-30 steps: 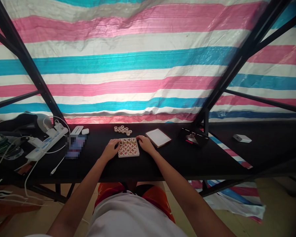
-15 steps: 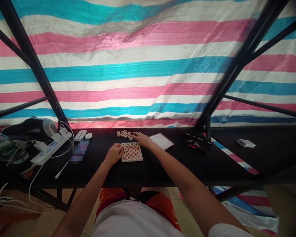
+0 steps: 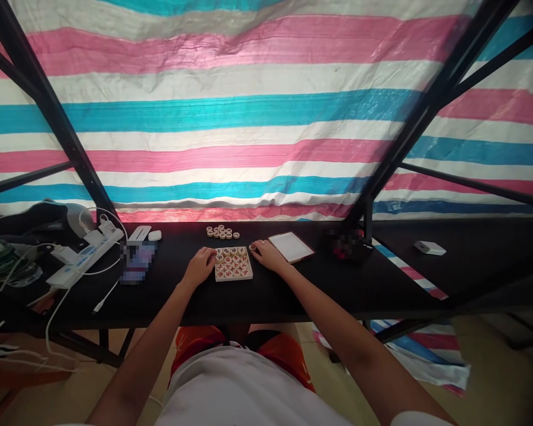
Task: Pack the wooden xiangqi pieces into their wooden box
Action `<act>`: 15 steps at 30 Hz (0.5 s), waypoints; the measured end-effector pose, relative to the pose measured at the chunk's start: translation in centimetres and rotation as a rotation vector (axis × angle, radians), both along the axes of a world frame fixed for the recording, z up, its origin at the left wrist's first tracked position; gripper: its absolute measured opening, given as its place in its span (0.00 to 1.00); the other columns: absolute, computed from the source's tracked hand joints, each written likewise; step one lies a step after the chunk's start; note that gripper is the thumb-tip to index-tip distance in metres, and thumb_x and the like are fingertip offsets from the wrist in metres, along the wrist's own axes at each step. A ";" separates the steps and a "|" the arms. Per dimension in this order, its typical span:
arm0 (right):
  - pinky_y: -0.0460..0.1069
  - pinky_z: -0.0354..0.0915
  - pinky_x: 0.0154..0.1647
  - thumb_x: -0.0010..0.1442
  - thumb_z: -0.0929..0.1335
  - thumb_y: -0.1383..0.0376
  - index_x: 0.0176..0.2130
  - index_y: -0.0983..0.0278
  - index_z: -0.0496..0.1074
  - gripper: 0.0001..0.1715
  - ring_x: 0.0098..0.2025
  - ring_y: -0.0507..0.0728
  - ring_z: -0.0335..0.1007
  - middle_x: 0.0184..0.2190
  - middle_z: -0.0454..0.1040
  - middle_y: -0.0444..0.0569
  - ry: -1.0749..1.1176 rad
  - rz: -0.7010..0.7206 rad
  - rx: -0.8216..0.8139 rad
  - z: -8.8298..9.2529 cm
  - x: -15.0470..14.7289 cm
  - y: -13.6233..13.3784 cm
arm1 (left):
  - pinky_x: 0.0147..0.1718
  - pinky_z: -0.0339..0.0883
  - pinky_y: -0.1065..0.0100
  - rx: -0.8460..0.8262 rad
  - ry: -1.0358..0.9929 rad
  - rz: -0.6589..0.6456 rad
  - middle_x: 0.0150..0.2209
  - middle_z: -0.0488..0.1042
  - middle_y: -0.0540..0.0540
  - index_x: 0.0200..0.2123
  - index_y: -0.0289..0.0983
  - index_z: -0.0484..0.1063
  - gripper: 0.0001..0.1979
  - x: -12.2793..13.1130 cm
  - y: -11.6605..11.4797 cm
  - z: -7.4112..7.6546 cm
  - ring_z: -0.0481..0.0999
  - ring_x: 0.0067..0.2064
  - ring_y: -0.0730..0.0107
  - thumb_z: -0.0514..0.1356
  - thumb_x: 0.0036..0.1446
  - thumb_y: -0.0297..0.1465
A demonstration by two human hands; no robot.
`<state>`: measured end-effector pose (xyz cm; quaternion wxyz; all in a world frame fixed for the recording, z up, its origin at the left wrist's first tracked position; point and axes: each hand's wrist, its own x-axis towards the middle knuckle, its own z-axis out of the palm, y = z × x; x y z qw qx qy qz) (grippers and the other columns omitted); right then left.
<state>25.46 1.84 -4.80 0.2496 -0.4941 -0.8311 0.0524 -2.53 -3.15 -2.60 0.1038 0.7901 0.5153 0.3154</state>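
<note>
Chinese chess pieces (image 3: 233, 266), with red and dark characters, fill rows in a shallow pale box (image 3: 234, 279) on the black table. At its left edge my left hand (image 3: 199, 266) is closed, fingertips gripping the upper left corner. To the right of the box, my right hand (image 3: 269, 255) is closed with a small round piece (image 3: 252, 248) at its fingertips, partly hidden by them. Behind the box stands a small group of loose pieces (image 3: 222, 232), some of them stacked.
A white lid-like tray (image 3: 292, 247) with a brown rim lies right of my right hand. On the left are a phone (image 3: 137, 263), a white power strip (image 3: 86, 260) with cables and a plastic bottle (image 3: 9, 260). A white charger (image 3: 430, 248) sits far right. Black frame bars slope down both sides.
My right hand has moved from the loose pieces back toward me, to the right side of the box, with a piece at its fingertips. My left hand stays by the box. The view has shifted slightly.
</note>
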 end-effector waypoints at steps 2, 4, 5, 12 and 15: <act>0.51 0.61 0.46 0.61 0.62 0.65 0.40 0.65 0.71 0.10 0.42 0.58 0.67 0.38 0.73 0.53 0.105 -0.102 0.015 0.6 -0.5 -0.7 | 0.42 0.66 0.65 -0.010 -0.033 0.001 0.42 0.70 0.46 0.43 0.39 0.68 0.10 0.0 0.1 -0.1 0.71 0.43 0.65 0.50 0.60 0.30; 0.52 0.62 0.45 0.62 0.61 0.64 0.41 0.65 0.70 0.11 0.41 0.58 0.67 0.38 0.73 0.54 0.263 -0.232 0.069 1.5 -1.4 -1.6 | 0.42 0.67 0.65 -0.021 -0.055 -0.003 0.43 0.70 0.45 0.44 0.39 0.68 0.11 -0.1 0.3 -0.3 0.72 0.41 0.66 0.51 0.60 0.32; 0.52 0.62 0.45 0.62 0.61 0.63 0.42 0.65 0.70 0.12 0.41 0.58 0.67 0.38 0.73 0.54 0.334 -0.276 0.107 1.9 -2.1 -2.2 | 0.42 0.67 0.65 -0.025 -0.061 -0.009 0.44 0.69 0.45 0.45 0.39 0.67 0.12 -0.2 0.4 -0.4 0.72 0.41 0.67 0.51 0.60 0.32; 0.53 0.61 0.46 0.60 0.65 0.64 0.37 0.61 0.73 0.07 0.44 0.61 0.66 0.36 0.75 0.52 0.108 -0.003 -0.009 1.9 -8.2 -6.6 | 0.46 0.66 0.64 -0.030 -0.037 -0.084 0.45 0.69 0.45 0.47 0.39 0.67 0.14 -0.1 0.0 -0.5 0.71 0.45 0.65 0.52 0.61 0.37; 0.57 0.60 0.48 0.62 0.63 0.63 0.41 0.60 0.74 0.11 0.49 0.64 0.63 0.45 0.73 0.54 0.033 -0.029 0.026 1.5 -8.9 -7.1 | 0.49 0.65 0.63 -0.012 0.006 -0.113 0.45 0.68 0.45 0.46 0.40 0.68 0.14 0.0 -0.3 -0.5 0.70 0.48 0.64 0.53 0.59 0.37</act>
